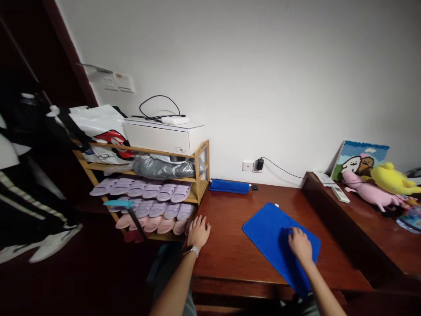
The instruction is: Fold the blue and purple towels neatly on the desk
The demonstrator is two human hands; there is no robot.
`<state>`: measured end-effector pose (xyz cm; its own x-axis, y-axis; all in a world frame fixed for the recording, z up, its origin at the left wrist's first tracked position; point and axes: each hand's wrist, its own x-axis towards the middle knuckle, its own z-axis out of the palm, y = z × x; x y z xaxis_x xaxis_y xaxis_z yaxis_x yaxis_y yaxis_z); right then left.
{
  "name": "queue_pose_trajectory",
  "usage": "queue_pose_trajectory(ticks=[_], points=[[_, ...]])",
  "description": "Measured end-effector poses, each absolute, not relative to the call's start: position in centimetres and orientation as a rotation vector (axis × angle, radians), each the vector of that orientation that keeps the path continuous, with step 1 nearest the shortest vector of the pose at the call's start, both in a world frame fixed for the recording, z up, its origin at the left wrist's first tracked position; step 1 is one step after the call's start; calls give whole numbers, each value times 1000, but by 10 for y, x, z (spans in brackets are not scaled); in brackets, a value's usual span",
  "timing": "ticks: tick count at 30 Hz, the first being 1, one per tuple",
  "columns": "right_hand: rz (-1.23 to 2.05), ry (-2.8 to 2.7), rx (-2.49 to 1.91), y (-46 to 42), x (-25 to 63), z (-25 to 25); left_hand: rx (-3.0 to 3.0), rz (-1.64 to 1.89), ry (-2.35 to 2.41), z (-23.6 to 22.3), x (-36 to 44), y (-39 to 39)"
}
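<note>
A blue cloth (268,230) lies spread at an angle on the brown wooden table (226,245), its near corner hanging over the front edge. My right hand (300,245) is on the cloth's right part, fingers curled down and closed on the fabric; the fingertips are partly hidden. At the table's left edge, my left hand (198,231) rests palm down with its fingers stretched out and holds nothing. A watch (191,250) is on that wrist. Against the wall at the back of the table lies a folded blue cloth (229,186).
Left of the table stands a wooden rack (202,173) with several slippers (151,188) and a white box (158,134). A charger (259,164) is plugged into the wall. A raised ledge (358,219) on the right bears plush toys (371,188). A person's legs (29,206) show far left.
</note>
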<state>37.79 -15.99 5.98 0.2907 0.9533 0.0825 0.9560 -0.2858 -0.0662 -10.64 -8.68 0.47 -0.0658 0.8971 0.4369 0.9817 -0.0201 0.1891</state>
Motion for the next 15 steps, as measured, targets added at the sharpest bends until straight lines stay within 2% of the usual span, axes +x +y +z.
queue_pose_trajectory(ticks=[4, 8, 12, 15], points=[[86, -1657, -2489, -181, 326, 16, -1995, -661, -2053, -1, -109, -84], [24, -1761, -2465, -180, 334, -15, -1999, -645, -2041, -2, -111, -83], [102, -1970, -2344, -155, 386, 3, -1986, -653, -2028, 2, -110, -84], [126, -1907, -2414, -138, 407, 25, -1998, -666, -2025, 5, -109, -85]])
